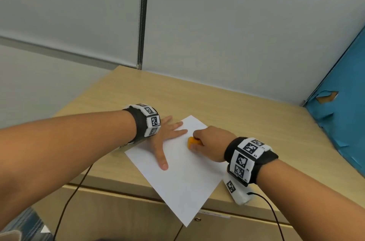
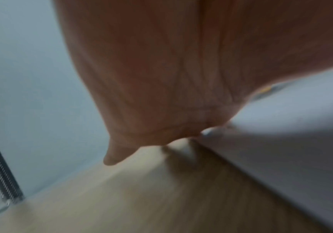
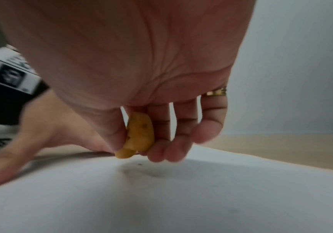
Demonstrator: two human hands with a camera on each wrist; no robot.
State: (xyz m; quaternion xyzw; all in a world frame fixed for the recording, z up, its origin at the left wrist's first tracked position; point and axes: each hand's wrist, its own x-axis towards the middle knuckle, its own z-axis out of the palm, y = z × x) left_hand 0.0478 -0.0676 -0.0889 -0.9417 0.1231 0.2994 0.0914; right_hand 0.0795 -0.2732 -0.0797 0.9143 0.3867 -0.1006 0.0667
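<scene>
Orange eraser point(image 1: 193, 142) pinched between thumb and curled fingers of the right hand point(image 1: 211, 143), lower end set against the white paper sheet point(image 1: 183, 181), sheet pressed flat on the wooden desk point(image 1: 246, 110) by the spread, straight-fingered left hand point(image 1: 167, 134)

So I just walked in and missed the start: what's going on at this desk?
A person's right hand pinches a small orange rubbery block, probably an eraser, tip down on a white sheet of paper. The left hand lies flat, fingers spread, on the sheet, pinning it to the light wooden cabinet top. The paper shows faint grey smudges by the block's tip.
</scene>
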